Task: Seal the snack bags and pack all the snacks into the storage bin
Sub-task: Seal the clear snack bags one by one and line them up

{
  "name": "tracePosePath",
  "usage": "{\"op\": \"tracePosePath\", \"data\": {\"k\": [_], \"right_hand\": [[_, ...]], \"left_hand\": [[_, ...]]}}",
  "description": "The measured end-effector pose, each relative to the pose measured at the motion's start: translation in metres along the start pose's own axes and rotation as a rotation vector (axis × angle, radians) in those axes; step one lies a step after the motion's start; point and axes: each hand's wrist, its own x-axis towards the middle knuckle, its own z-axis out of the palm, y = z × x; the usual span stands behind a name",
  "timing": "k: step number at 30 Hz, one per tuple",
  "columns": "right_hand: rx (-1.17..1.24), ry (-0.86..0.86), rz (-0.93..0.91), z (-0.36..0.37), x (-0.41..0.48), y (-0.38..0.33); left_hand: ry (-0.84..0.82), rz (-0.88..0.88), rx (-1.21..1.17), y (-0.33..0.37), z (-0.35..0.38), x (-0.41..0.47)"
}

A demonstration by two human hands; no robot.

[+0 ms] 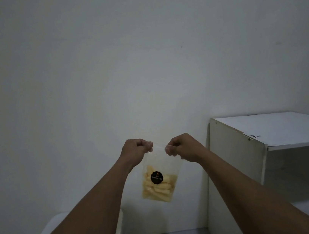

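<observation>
Head view: two bare forearms reach forward and hold one clear snack bag (pixel 157 178) up in front of a plain wall (pixel 102 64).
Bag position: it hangs in the air at the 6 o'clock part of the picture, directly below and between the two hands, touching nothing else.
Long axis: roughly upright, mouth at 12 o'clock, bottom at 6 o'clock, leaning slightly so the bottom drifts toward 5 o'clock.
Left hand (pixel 136 149): curled closed, fingertips pinching the top strip at its 9 o'clock corner.
Right hand (pixel 181 146): curled closed, pinching the same strip at its 3 o'clock corner.
Nearer hand: neither; both sit level on the strip with a short stretch of plastic between them.
Coming move, as a judgement: pressing along that stretch would close the mouth; whether it is already sealed cannot be told.
Contents: pale yellow sticks (pixel 156 191) fill the lower half.
Label (pixel 157 177): round black sticker with scalloped edge; lettering seems to read "Stik Kentang Keju", though it is small.
Surroundings: white shelf unit (pixel 252 142) at 3 o'clock; a white object's (pixel 65 224) edge at 7 o'clock, unidentifiable.
</observation>
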Motion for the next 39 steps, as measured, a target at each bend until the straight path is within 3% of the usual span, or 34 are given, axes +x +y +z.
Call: {"op": "tracePosePath", "data": {"k": [6,14,29,32,36,39], "right_hand": [[0.016,0.020,0.005,-0.011,-0.002,0.003],[0.279,-0.004,0.091,-0.007,-0.009,0.015],[0.174,0.089,0.055,-0.007,-0.010,0.017],[0.168,0.104,0.043,-0.002,-0.009,0.013],[0.158,0.168,0.043,0.010,-0.011,0.006],[0.076,0.222,0.005,0.020,-0.010,0.002]], "left_hand": [[-0.122,-0.077,-0.054,0.007,0.005,-0.006],[0.005,-0.022,-0.044,0.006,0.003,-0.007],[0.048,-0.085,-0.124,-0.001,0.007,-0.009],[0.146,-0.096,-0.121,-0.001,0.010,-0.006],[0.358,-0.151,0.176,0.003,0.017,-0.004],[0.306,-0.266,0.028,0.007,0.026,-0.002]]}}
